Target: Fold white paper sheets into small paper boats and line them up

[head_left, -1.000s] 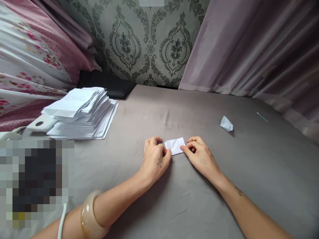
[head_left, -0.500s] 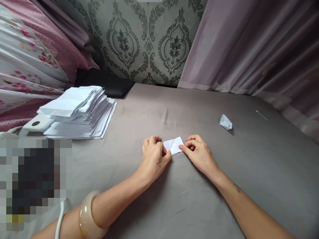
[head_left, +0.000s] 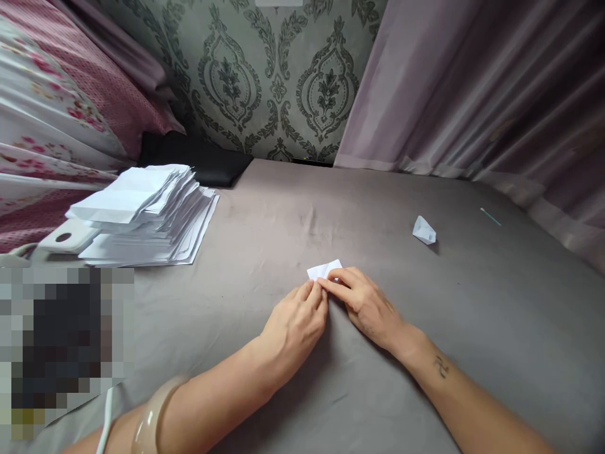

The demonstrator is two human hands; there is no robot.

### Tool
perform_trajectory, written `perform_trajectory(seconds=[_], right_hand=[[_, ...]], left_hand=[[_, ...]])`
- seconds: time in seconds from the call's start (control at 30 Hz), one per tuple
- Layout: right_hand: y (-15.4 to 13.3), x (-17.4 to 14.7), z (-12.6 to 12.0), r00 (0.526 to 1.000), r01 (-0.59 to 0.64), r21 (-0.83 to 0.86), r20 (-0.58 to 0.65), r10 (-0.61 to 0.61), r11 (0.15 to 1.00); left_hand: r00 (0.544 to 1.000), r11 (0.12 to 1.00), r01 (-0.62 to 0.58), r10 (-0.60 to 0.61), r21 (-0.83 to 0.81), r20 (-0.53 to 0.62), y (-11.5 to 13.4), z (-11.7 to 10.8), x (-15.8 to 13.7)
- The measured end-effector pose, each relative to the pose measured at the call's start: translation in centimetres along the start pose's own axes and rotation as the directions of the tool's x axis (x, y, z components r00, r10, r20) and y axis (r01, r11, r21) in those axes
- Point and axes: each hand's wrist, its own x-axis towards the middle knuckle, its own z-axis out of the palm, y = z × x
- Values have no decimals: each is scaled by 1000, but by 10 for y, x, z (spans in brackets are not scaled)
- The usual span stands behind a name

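A small folded piece of white paper point(head_left: 322, 271) lies on the grey cloth in front of me, its near edge under my fingers. My left hand point(head_left: 300, 315) is closed, fingertips together at the paper's near left edge. From the right, my right hand point(head_left: 366, 302) pinches the paper, with thumb and forefinger meeting close to the left fingertips. The fingers cover the paper's lower and right parts. Farther right, a folded white paper shape point(head_left: 424, 230) sits apart from both hands.
A tall stack of white paper sheets point(head_left: 142, 214) stands at the left beside a white power strip point(head_left: 70, 236). Behind it is a black item point(head_left: 208, 157). A thin stick point(head_left: 490, 216) lies far right. Curtains point(head_left: 425, 82) hang at the sides; a white cable point(head_left: 106, 416) runs near my left forearm.
My left hand has moved from the paper's left side to its near edge. My right hand has shifted left over the paper, so the fingertips now meet. The view has shifted slightly.
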Motion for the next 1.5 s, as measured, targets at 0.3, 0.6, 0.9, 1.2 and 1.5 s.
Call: perform_trajectory(seconds=[0.3, 0.6, 0.9, 1.2, 1.5], right_hand=[[-4, -14, -7, 995, -81, -255, 36, 93, 964], [2, -18, -8, 982, -185, -120, -67, 178, 975], [0, -13, 2, 889, -239, -19, -405, 211, 971], [-13, -19, -6, 841, -44, -147, -540, -42, 988], [-16, -18, -14, 770, -102, 6, -632, 83, 995]], left_hand=[[997, 998, 50, -53, 44, 54, 6, -14, -8], [930, 852, 276, -353, -444, -100, -14, -14, -7], [838, 716, 311, -517, -625, -175, -16, -4, 15], [760, 993, -41, -44, -115, -648, -10, -16, 1], [764, -242, 96, -603, -965, 227, -22, -15, 12]])
